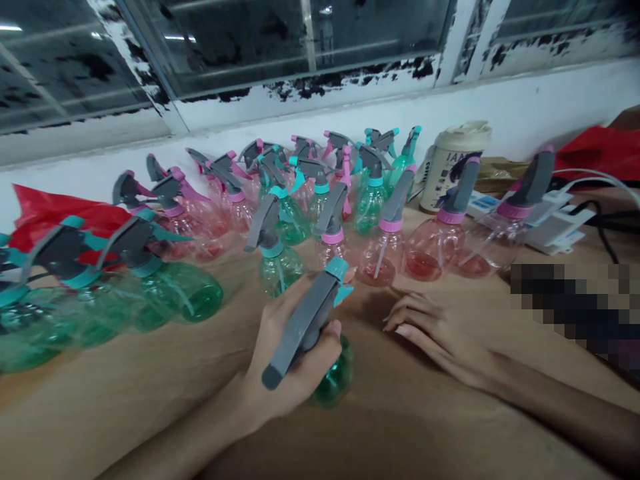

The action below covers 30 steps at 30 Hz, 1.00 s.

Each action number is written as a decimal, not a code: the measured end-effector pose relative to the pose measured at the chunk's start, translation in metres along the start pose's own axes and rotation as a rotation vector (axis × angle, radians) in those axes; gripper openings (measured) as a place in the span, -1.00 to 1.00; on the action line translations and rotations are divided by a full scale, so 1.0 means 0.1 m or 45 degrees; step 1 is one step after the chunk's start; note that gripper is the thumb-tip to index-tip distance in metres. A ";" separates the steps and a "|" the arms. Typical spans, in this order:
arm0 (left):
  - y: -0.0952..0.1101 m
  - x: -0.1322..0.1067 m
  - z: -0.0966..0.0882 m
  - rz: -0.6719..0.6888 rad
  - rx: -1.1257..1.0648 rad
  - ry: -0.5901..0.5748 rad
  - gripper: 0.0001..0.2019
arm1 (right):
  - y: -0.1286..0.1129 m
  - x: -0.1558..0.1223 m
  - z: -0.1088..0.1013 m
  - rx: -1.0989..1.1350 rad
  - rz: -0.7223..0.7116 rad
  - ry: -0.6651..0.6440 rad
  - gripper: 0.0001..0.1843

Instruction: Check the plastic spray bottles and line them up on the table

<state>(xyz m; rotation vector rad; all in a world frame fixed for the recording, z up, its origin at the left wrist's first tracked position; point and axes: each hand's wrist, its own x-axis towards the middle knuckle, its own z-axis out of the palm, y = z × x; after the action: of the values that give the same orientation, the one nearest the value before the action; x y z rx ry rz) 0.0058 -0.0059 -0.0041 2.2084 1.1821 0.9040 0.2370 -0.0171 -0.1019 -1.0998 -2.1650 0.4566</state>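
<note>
My left hand (295, 353) is wrapped round the neck of a green spray bottle (336, 377) at the middle of the table; its grey and teal spray head (305, 320) points away from me. Part of that bottle is hidden behind my fingers. To the right, my right hand (430, 330) rests low over the tabletop, fingers stretched forward and slightly bent, with nothing in it. Just beyond it stand a pink spray bottle (383, 260) and another pink spray bottle (433, 250). A green spray bottle (280, 270) stands right behind my left hand.
Several green spray bottles (187, 293) line the left side, with more pink and green ones along the wall. A paper cup (453, 163), white power adapters (555, 230) with cables, and a red bag (600, 157) lie at the right. Another red bag (60, 213) is at left.
</note>
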 end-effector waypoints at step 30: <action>0.01 0.02 -0.03 0.000 -0.091 -0.025 -0.89 | 0.02 -0.03 0.04 -0.337 -0.120 0.009 -0.75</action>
<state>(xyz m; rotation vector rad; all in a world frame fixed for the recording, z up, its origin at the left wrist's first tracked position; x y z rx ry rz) 0.0049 -0.0044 -0.0006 2.1556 1.1233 0.9082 0.2364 -0.0181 -0.1070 -1.1285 -2.3062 0.1252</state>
